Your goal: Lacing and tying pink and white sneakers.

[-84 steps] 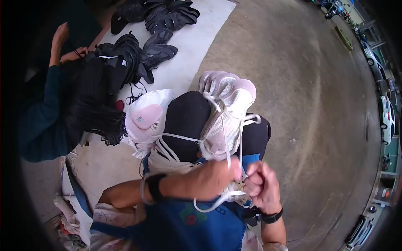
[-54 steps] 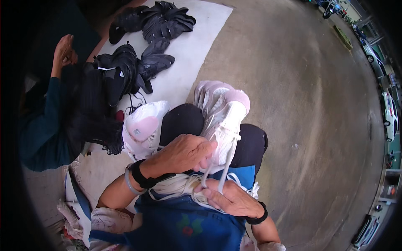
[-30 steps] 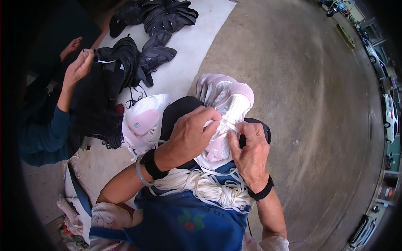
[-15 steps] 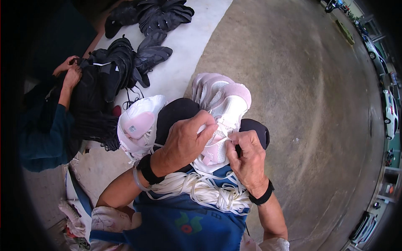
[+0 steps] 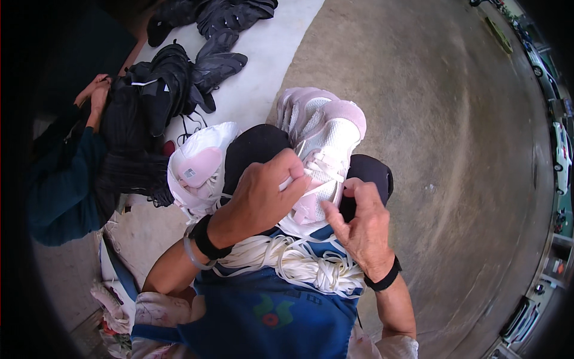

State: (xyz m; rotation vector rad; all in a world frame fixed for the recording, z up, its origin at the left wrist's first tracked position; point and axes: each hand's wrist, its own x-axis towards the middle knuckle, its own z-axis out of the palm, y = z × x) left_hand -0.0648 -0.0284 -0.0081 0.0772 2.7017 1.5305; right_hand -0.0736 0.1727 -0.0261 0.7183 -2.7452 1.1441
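A white and pale pink sneaker (image 5: 326,140) rests toe-away on my knees. My left hand (image 5: 263,194) pinches a white lace at the shoe's eyelets. My right hand (image 5: 359,224) grips the lace at the shoe's tongue, thumb raised. A bundle of white laces (image 5: 287,263) lies across my blue apron (image 5: 269,311). A second white and pink sneaker (image 5: 197,170) lies beside my left knee, its pink insole showing.
A person in a dark teal sleeve (image 5: 60,185) at the left handles black shoes (image 5: 155,96). More black shoes (image 5: 227,18) lie on a white sheet (image 5: 269,66). Grey concrete floor (image 5: 454,149) spreads right; parked cars line the far right rim.
My hands went from pulling the lace near my apron up onto the sneaker's eyelets. The neighbouring person's hands dropped back onto the black shoes.
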